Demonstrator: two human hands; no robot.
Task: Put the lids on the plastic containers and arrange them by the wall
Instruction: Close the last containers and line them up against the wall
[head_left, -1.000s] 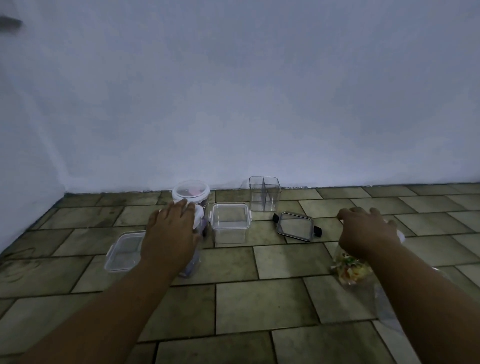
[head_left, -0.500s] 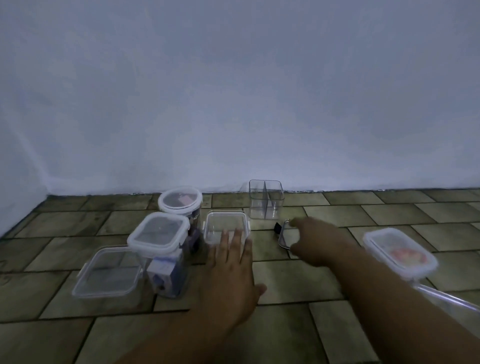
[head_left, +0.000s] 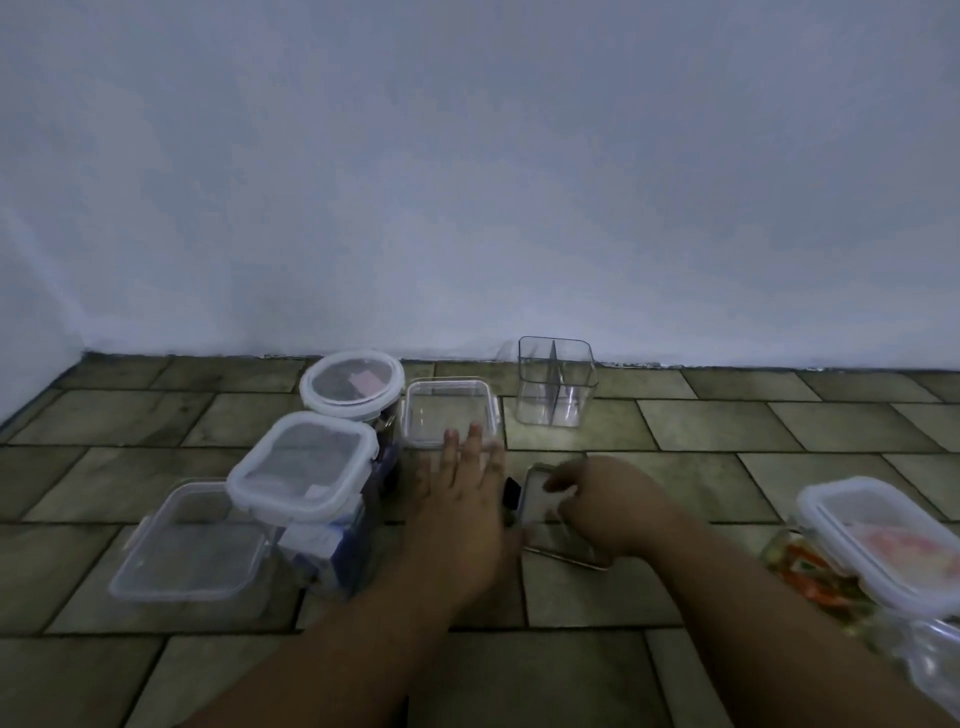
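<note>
My right hand (head_left: 602, 501) grips a clear lid with black clips (head_left: 535, 512) lying on the floor tiles. My left hand (head_left: 462, 499) is flat with fingers spread, fingertips touching the near rim of a small lidded square container (head_left: 449, 410). To the left stand a lidded round container (head_left: 353, 384), a tall lidded square container (head_left: 306, 473) and a flat lidded box (head_left: 192, 540). A clear divided container without a lid (head_left: 556, 382) stands by the wall (head_left: 467, 182). At the right edge sits a lidded container holding colourful contents (head_left: 872, 551).
The floor is olive tiles meeting the white wall at the back; a second wall closes the left corner (head_left: 31, 332). Bare tiles (head_left: 779, 426) stretch along the wall to the right of the divided container.
My right hand left the colourful container at the right, reached left and closed on the black-clipped lid. My left hand let go of the tall container and moved to the small square one.
</note>
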